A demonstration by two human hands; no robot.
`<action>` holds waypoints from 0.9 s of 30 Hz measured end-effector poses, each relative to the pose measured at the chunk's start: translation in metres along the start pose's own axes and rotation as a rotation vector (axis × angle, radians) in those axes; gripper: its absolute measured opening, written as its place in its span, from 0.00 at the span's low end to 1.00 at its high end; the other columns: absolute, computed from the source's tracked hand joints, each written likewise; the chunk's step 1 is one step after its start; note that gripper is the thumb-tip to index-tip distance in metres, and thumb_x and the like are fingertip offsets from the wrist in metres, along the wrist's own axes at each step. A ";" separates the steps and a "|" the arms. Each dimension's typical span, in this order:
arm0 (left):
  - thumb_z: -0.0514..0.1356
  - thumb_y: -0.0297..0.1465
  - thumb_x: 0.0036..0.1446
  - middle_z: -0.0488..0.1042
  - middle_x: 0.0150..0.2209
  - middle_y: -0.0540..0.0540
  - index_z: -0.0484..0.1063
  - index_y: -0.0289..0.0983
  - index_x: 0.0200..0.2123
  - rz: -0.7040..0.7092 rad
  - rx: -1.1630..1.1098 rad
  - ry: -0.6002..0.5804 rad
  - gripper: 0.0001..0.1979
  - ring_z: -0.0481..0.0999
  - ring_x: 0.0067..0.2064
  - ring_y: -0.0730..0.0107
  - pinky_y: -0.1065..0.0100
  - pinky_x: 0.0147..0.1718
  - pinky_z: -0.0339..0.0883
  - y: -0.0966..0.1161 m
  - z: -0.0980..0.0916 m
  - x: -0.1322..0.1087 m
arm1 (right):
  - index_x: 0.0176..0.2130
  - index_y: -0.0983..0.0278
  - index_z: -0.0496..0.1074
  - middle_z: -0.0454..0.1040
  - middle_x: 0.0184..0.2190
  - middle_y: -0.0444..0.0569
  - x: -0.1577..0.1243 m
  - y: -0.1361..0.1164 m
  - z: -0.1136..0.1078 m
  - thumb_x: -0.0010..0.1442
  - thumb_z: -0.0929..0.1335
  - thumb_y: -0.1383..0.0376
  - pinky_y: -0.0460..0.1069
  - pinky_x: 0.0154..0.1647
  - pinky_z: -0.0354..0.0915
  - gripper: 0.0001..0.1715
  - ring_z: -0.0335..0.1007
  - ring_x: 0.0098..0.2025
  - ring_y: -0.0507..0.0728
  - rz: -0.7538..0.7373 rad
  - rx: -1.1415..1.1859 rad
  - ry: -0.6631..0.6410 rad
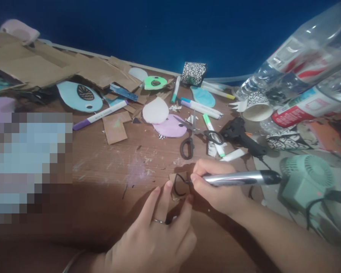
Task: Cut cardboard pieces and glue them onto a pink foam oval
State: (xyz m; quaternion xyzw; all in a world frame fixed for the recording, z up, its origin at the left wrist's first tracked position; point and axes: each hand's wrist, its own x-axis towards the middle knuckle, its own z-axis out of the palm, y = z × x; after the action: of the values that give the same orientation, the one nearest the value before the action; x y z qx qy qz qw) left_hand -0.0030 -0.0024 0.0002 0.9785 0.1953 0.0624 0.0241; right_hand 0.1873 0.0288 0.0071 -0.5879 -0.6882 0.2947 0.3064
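while my left hand (156, 231) pins the small cardboard scrap (179, 185) at lower centre so it stays put, my right hand (216, 185) pinches a silver pen (238, 177), apparently inking its curve.

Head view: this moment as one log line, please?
left hand: pins cardboard piece | right hand: holds silver marker, tip at piece | scissors: lying beyond
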 end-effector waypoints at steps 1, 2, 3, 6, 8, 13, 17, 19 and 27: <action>0.52 0.42 0.54 0.62 0.56 0.44 0.69 0.39 0.40 0.001 0.002 0.001 0.15 0.58 0.57 0.44 0.46 0.53 0.45 0.000 0.000 0.000 | 0.17 0.64 0.58 0.60 0.15 0.40 0.000 0.000 0.000 0.49 0.63 0.71 0.44 0.19 0.49 0.13 0.53 0.18 0.47 0.008 0.004 -0.004; 0.52 0.42 0.54 0.62 0.56 0.44 0.69 0.40 0.40 0.001 0.002 0.001 0.15 0.58 0.57 0.44 0.46 0.53 0.45 0.000 -0.001 0.001 | 0.17 0.64 0.58 0.60 0.15 0.40 0.000 -0.001 0.000 0.48 0.63 0.71 0.44 0.18 0.49 0.12 0.53 0.18 0.47 0.014 0.006 -0.007; 0.52 0.41 0.54 0.62 0.56 0.44 0.69 0.40 0.40 -0.001 0.002 0.000 0.15 0.58 0.57 0.44 0.46 0.53 0.45 0.000 -0.001 0.001 | 0.17 0.64 0.58 0.60 0.15 0.40 0.000 -0.001 0.000 0.48 0.63 0.71 0.44 0.18 0.49 0.12 0.53 0.18 0.47 0.021 0.006 -0.010; 0.53 0.42 0.54 0.62 0.56 0.45 0.69 0.40 0.39 -0.009 -0.001 0.001 0.15 0.57 0.57 0.44 0.46 0.53 0.45 0.000 -0.002 0.001 | 0.16 0.64 0.57 0.59 0.14 0.39 0.000 -0.002 -0.001 0.48 0.63 0.71 0.43 0.17 0.48 0.12 0.52 0.17 0.47 0.033 -0.001 -0.019; 0.53 0.42 0.53 0.62 0.56 0.45 0.69 0.40 0.39 -0.011 -0.002 0.004 0.15 0.57 0.57 0.44 0.47 0.53 0.45 0.000 -0.002 0.001 | 0.16 0.64 0.57 0.57 0.13 0.39 -0.001 -0.003 -0.001 0.47 0.63 0.71 0.43 0.16 0.47 0.13 0.50 0.17 0.47 0.030 -0.003 -0.022; 0.53 0.41 0.53 0.62 0.56 0.45 0.69 0.40 0.40 -0.004 0.001 -0.004 0.15 0.58 0.57 0.45 0.47 0.53 0.46 0.000 -0.003 0.002 | 0.15 0.64 0.56 0.57 0.13 0.39 0.000 -0.003 -0.001 0.46 0.63 0.72 0.43 0.16 0.48 0.13 0.50 0.17 0.46 0.012 0.011 -0.026; 0.52 0.41 0.54 0.62 0.56 0.45 0.69 0.40 0.40 -0.008 -0.010 -0.015 0.15 0.58 0.57 0.44 0.46 0.53 0.45 0.000 -0.003 0.002 | 0.15 0.64 0.55 0.57 0.13 0.39 0.000 -0.003 -0.001 0.46 0.62 0.72 0.42 0.16 0.47 0.13 0.49 0.16 0.46 0.009 0.018 -0.039; 0.52 0.41 0.54 0.62 0.56 0.45 0.69 0.40 0.40 -0.012 -0.013 -0.014 0.15 0.58 0.57 0.44 0.46 0.53 0.45 0.001 -0.002 0.001 | 0.15 0.64 0.55 0.57 0.13 0.39 0.000 -0.003 -0.001 0.46 0.62 0.72 0.42 0.16 0.47 0.14 0.49 0.16 0.46 0.001 0.022 -0.039; 0.53 0.41 0.53 0.63 0.55 0.45 0.69 0.40 0.40 -0.003 0.001 -0.002 0.15 0.58 0.57 0.45 0.47 0.53 0.45 0.000 -0.002 0.002 | 0.14 0.64 0.57 0.57 0.12 0.39 -0.002 -0.004 -0.001 0.46 0.63 0.72 0.43 0.16 0.48 0.13 0.50 0.16 0.46 -0.013 0.007 -0.053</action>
State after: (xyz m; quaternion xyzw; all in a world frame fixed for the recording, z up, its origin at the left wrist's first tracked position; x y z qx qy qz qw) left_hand -0.0017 -0.0017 0.0026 0.9783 0.1967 0.0614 0.0241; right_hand 0.1858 0.0262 0.0107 -0.5742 -0.6989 0.3105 0.2923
